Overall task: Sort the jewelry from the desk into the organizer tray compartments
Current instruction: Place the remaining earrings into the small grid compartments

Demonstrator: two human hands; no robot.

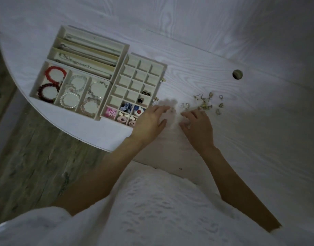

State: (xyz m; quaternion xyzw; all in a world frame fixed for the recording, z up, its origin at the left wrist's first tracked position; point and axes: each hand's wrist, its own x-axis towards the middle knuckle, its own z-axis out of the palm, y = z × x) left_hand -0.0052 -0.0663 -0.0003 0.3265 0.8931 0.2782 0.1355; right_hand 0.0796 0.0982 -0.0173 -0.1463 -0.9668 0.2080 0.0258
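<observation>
Three trays: cream, felt-lined organizer boxes sit side by side on the left part of the white wood-grain desk (206,71).
Long-slot tray (123,50): farthest back, its narrow channels hold thin silver chain necklaces (76,62) laid lengthwise.
Bracelet tray (34,86): three wide compartments; a bright red bead bracelet (55,73) and a dark red one (47,93) in the left, pearl and pale bead bracelets in the middle, thin silver and pink ones in the right.
Grid tray (162,71): many small square cells; the far ones hold nothing, the near ones hold dark round studs (146,93), blue-and-white, pink and cream pieces.
Loose jewelry (205,102): small gold and silver earrings and charms scattered on the desk just right of the grid tray, beyond both hands; single pieces are too small to tell apart.
Left hand (150,121): palm down over the grid tray's near right corner, fingers stretched together toward a tiny piece on the desk; whether they pinch it I cannot tell.
Right hand (197,126): palm down just beside the left, fingers bent with tips on the desk near the scatter; any grasp is unclear.
</observation>
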